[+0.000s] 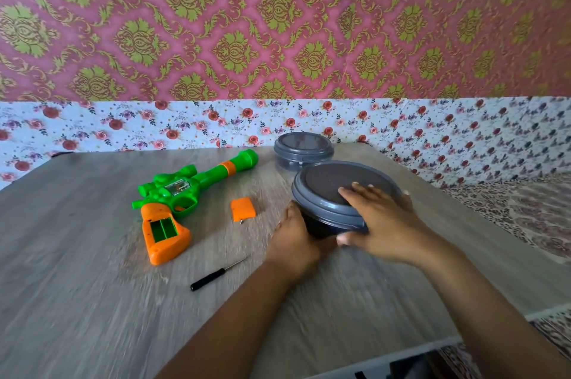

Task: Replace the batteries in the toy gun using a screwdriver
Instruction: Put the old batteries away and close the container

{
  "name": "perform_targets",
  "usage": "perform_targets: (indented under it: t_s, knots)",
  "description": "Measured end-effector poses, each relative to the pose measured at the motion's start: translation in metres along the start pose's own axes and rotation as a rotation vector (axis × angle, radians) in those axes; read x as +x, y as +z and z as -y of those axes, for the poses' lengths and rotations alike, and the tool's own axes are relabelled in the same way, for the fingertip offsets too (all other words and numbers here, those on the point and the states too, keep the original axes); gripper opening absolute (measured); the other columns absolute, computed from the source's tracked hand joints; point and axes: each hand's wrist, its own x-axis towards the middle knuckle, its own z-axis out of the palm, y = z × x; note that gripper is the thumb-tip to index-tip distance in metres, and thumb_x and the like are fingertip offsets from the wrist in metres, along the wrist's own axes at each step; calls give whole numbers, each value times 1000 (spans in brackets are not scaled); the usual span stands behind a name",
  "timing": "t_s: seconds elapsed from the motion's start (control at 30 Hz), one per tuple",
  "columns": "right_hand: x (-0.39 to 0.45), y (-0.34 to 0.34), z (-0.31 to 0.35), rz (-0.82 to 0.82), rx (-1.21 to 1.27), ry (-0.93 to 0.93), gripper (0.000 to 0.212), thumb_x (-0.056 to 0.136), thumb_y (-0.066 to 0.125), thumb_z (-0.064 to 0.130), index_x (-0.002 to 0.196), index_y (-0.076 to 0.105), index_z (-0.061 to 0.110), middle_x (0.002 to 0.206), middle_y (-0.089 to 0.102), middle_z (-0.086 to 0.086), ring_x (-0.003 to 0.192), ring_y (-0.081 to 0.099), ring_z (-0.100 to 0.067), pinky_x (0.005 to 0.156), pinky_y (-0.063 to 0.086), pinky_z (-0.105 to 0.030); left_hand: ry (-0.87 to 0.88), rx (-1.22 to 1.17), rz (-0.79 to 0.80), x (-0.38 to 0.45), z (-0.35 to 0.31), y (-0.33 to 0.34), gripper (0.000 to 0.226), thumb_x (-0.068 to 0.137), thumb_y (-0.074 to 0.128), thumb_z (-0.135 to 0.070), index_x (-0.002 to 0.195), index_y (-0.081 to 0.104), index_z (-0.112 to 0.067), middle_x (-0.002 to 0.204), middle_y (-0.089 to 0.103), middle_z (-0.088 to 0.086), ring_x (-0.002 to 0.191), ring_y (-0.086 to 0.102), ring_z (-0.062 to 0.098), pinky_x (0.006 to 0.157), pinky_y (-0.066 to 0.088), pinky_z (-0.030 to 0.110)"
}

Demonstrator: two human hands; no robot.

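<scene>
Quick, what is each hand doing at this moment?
Left hand: grips the side of the near grey container.
Right hand: grips the container's lid rim, fingers over the top and thumb under the edge.

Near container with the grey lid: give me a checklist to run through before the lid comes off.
1. Left hand steadies the near container at its side: ok.
2. Right hand grips the grey lid, fingers over the top and thumb at the near rim: ok.
3. Battery compartment in the toy gun grip is open and holds no batteries: ok.
4. Orange cover lies on the table, clear of both hands: ok.
5. Screwdriver lies on the table near the left forearm: ok.
6. New batteries inside the container: cannot tell, the lid hides them.
</scene>
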Motion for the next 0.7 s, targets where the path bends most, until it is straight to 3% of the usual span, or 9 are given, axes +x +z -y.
perform_targets:
  t_s: [0.1, 0.2, 0.3, 0.37, 0.4, 0.47, 0.6, 0.7]
  knots:
    - [-3, 11, -13, -48, -78, -23, 71, 92, 47, 39, 145, 1, 37, 157, -3, 12, 145, -2, -12, 108, -10, -62, 5, 69, -6, 4, 2, 0, 93, 59, 66, -59, 135, 35, -17, 139, 47, 0, 129, 44, 19, 108, 36, 41]
    - [-3, 16, -10, -158, -149, -74, 68, 92, 44, 42, 146, 5, 32, 157, 6, 10, 145, 6, -12, 111, -7, -58, -8, 172, -50, 6, 5, 2, 100, 65, 70, -58, 142, 26, -12, 146, 40, 3, 136, 35, 21, 115, 19, 46]
    - [-3, 19, 1, -249, -134, -133, 70, 84, 46, 56, 143, 29, 24, 151, 32, 4, 137, 32, -19, 112, 18, -50, -42, 186, -66, 5, 2, 2, 124, 57, 70, -63, 148, 8, -6, 154, 26, 6, 143, 23, 21, 118, 8, 48]
    - [-3, 22, 7, -360, -120, -193, 69, 72, 47, 60, 125, 56, 16, 129, 59, -3, 112, 58, -25, 93, 45, -43, -54, 168, -68, 4, 0, 1, 129, 62, 77, -52, 148, -6, -3, 157, 17, 6, 145, 16, 21, 118, 2, 45]
    - [-2, 24, 7, -418, -122, -224, 67, 71, 47, 62, 117, 63, 15, 118, 66, -2, 100, 63, -24, 83, 50, -39, -51, 150, -71, 4, 0, 1, 130, 64, 78, -47, 147, -11, -4, 158, 13, 6, 146, 14, 20, 117, 0, 44]
    - [0, 27, 3, -462, -97, -264, 64, 75, 43, 63, 111, 65, 16, 110, 69, 1, 94, 64, -22, 78, 51, -36, -34, 115, -74, 3, 0, -1, 130, 66, 78, -43, 146, -17, -5, 159, 9, 4, 146, 11, 18, 117, -2, 43]
    - [1, 38, -3, -482, -84, -312, 68, 88, 24, 65, 118, 58, 15, 116, 64, -1, 110, 59, -24, 91, 47, -41, 4, 99, -70, 0, 0, -1, 131, 66, 77, -46, 145, -20, -6, 159, 4, 3, 147, 7, 17, 119, 1, 43]
    - [3, 44, -1, -506, -140, -277, 70, 91, 14, 60, 117, 58, 13, 117, 64, -4, 109, 60, -25, 92, 38, -39, 29, 85, -87, 1, 0, -1, 131, 65, 78, -47, 146, -18, -8, 159, 8, 4, 146, 12, 19, 119, 10, 45]
